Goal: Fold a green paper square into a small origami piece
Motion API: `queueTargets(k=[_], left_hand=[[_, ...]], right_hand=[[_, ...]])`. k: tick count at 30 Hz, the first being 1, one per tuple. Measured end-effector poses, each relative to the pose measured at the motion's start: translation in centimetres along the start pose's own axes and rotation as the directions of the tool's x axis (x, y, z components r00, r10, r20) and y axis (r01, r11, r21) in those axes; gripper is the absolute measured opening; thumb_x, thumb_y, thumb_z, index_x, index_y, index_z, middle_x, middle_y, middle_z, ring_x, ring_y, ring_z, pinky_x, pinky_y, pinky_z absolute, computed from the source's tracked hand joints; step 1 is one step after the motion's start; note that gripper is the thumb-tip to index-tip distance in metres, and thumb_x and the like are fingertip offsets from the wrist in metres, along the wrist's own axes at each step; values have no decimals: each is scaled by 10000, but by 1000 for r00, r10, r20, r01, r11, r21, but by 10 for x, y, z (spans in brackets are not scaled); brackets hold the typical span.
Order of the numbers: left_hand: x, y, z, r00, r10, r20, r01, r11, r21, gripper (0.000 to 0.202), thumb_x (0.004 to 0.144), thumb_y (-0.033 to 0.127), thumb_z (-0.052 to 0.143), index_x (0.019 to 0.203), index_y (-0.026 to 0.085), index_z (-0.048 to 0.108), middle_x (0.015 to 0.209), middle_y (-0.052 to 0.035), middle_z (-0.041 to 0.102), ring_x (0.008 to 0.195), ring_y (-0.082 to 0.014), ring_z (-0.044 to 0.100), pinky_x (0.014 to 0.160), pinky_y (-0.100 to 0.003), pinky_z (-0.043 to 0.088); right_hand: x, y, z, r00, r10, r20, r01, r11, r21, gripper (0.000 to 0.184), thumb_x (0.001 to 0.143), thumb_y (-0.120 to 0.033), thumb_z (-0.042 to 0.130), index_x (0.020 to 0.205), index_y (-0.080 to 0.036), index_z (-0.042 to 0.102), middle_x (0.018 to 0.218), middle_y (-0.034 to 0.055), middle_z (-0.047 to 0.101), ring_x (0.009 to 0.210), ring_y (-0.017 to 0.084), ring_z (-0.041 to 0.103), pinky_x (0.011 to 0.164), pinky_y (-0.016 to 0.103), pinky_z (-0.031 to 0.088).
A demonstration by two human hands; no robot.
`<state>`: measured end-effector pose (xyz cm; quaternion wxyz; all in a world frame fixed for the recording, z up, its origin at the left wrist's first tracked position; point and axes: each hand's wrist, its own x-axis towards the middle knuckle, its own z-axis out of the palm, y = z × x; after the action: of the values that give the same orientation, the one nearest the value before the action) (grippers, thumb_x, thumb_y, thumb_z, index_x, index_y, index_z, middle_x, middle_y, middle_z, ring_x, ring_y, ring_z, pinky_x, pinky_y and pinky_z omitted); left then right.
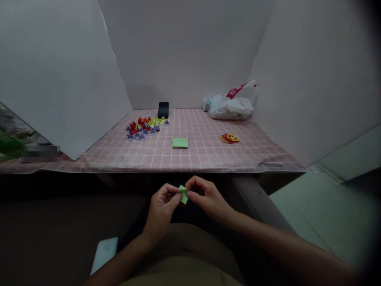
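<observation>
Between my two hands is a small green paper square (183,197), held up over my lap just in front of the table edge. My left hand (162,206) pinches its left side between thumb and forefinger. From the right, my right hand (210,200) pinches the paper's edge with thumb and index finger. Fine creases in it are too small to make out. On the table straight ahead lies a stack of green paper squares (180,142). To its left stands a cluster of folded paper pieces (145,131) in purple, red, orange and yellow.
A black phone (163,110) leans by the back panel. A white plastic bag (232,106) sits at the back right, with yellow and red ring-shaped pieces (229,138) nearer. White panels (190,51) enclose the pink checked tabletop (202,159). A white device (104,251) lies beside my left forearm.
</observation>
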<state>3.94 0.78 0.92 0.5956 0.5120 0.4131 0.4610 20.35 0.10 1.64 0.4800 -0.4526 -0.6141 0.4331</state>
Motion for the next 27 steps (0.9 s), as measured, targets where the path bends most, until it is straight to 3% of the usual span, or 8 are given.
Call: queueTargets(k=[7, 18, 27], left_hand=[[0, -1, -2, 1000, -9, -8, 9, 1000, -4, 119, 772, 254, 703, 776, 164, 626, 679, 13, 674, 630, -117, 614, 628, -221, 482], [2, 1, -1, 994, -93, 55, 93, 996, -3, 171, 763, 304, 708, 771, 146, 643, 670, 3, 655, 588, -120, 620, 601, -237, 499], [1, 2, -1, 991, -126, 34, 127, 990, -54, 175, 758, 312, 704, 779, 145, 656, 649, 3, 642, 565, -125, 619, 579, -246, 509]], right_hand=[[0, -1, 3, 981, 196, 9, -193, 958, 210, 95, 740, -209, 665, 732, -167, 580, 680, -19, 583, 652, 120, 510, 638, 259, 397], [-3, -1, 4, 998, 52, -21, -50, 995, 86, 32, 782, -190, 635, 799, -180, 609, 736, -12, 592, 690, 127, 527, 654, 266, 424], [-5, 7, 6, 993, -98, -58, 97, 995, -17, 85, 833, -177, 614, 841, -213, 691, 793, 11, 620, 762, 152, 577, 709, 291, 452]])
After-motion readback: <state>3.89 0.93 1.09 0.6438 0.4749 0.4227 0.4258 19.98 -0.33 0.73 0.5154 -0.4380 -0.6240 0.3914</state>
